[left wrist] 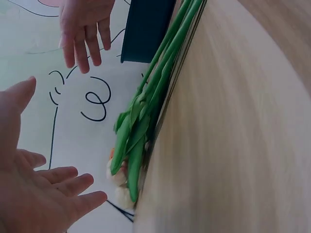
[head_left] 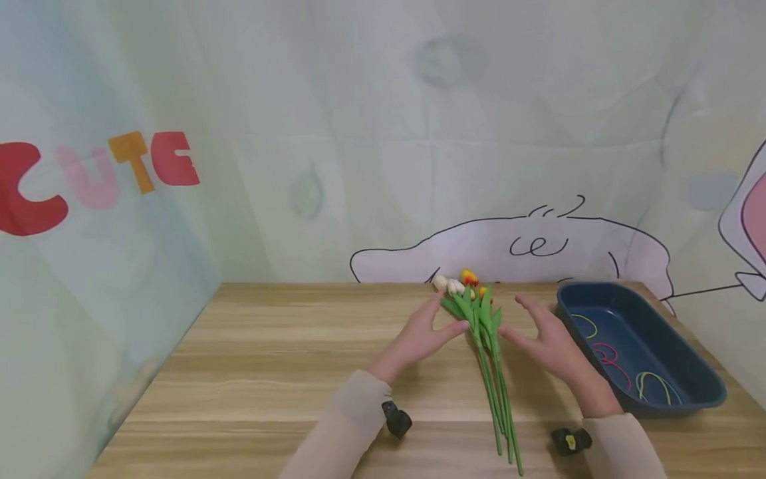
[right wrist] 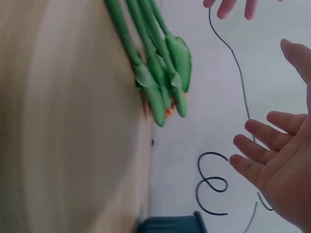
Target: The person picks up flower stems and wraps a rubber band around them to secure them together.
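Note:
Several artificial tulips [head_left: 487, 346] lie together on the table, white and orange-yellow heads at the back, green stems running toward the front. In the head view my left hand [head_left: 421, 336] is held just left of the leaves, thumb and fingers spread. My right hand [head_left: 550, 342] is on the other side of the bunch, its fingers likewise apart. The left wrist view shows the leaves [left wrist: 131, 136] beside the open palm of the left hand [left wrist: 43, 194]. From the right wrist, the stems [right wrist: 146, 48] appear apart from the right hand [right wrist: 282, 150]. Neither hand holds anything.
At the right of the table [head_left: 269, 372] stands a dark blue tray [head_left: 688, 352], with yellow and pink rubber bands [head_left: 607, 356] inside. A printed cloth [head_left: 335, 133] with a cartoon drawing hangs behind the table's back edge. Wrist cameras [head_left: 396, 419] sit on both sleeves.

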The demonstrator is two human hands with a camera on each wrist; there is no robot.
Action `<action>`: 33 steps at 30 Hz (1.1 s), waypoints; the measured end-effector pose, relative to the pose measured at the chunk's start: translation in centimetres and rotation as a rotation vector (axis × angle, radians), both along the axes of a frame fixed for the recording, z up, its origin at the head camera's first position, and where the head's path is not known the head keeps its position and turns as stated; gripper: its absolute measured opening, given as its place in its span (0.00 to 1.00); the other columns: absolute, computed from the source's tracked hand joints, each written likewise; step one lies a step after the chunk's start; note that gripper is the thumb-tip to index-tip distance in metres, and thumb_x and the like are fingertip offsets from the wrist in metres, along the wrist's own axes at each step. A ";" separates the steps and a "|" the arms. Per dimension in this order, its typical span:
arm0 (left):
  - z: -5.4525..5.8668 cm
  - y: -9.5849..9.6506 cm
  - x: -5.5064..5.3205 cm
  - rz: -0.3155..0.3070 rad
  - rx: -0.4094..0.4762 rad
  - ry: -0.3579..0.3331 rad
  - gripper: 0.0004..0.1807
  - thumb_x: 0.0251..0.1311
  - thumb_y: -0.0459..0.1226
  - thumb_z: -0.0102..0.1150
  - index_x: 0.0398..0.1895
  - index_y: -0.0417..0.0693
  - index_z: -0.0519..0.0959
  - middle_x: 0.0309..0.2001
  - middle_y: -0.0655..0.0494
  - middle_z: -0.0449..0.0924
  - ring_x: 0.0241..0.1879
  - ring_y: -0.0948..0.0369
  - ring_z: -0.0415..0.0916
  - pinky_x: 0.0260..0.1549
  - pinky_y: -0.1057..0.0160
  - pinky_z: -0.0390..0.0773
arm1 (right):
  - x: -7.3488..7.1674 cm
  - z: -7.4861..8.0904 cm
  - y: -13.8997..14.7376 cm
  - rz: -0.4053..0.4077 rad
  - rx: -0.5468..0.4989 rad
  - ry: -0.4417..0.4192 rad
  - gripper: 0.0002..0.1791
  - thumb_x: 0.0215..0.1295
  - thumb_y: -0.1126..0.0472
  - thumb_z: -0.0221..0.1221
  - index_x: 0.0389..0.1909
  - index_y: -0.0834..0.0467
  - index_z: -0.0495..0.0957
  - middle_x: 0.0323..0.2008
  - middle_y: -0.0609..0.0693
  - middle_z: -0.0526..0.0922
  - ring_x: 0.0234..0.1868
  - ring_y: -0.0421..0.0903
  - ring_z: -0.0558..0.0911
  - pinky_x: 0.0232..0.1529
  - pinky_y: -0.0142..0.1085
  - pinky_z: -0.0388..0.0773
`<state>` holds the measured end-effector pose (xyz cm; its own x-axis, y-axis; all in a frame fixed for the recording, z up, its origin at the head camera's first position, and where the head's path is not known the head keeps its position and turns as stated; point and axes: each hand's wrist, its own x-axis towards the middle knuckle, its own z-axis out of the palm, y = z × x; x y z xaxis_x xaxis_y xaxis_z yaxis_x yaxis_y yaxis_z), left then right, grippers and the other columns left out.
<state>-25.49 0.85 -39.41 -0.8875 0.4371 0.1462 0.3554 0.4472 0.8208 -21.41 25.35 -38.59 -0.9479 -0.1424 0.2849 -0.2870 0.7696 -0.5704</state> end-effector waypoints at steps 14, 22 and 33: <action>-1.7 4.0 0.7 0.184 0.251 -0.123 0.44 0.60 0.49 0.63 0.74 0.46 0.54 0.66 0.40 0.66 0.61 0.42 0.68 0.53 0.43 0.79 | -0.7 -2.1 -0.3 0.028 -0.121 -0.062 0.44 0.63 0.53 0.63 0.68 0.74 0.54 0.65 0.73 0.62 0.63 0.69 0.66 0.62 0.60 0.71; -2.4 5.1 1.3 0.258 0.280 -0.224 0.47 0.58 0.48 0.65 0.74 0.40 0.53 0.65 0.36 0.66 0.60 0.41 0.70 0.54 0.45 0.78 | -0.6 -2.7 -0.9 0.031 -0.128 -0.179 0.48 0.57 0.53 0.68 0.68 0.74 0.53 0.64 0.75 0.63 0.59 0.72 0.71 0.56 0.57 0.77; -3.4 6.4 1.4 0.272 0.274 -0.265 0.46 0.55 0.46 0.69 0.72 0.41 0.57 0.60 0.37 0.72 0.56 0.45 0.74 0.57 0.44 0.76 | -1.0 -3.3 -1.1 0.029 -0.199 -0.392 0.50 0.57 0.51 0.68 0.69 0.74 0.52 0.63 0.77 0.62 0.59 0.71 0.72 0.57 0.58 0.76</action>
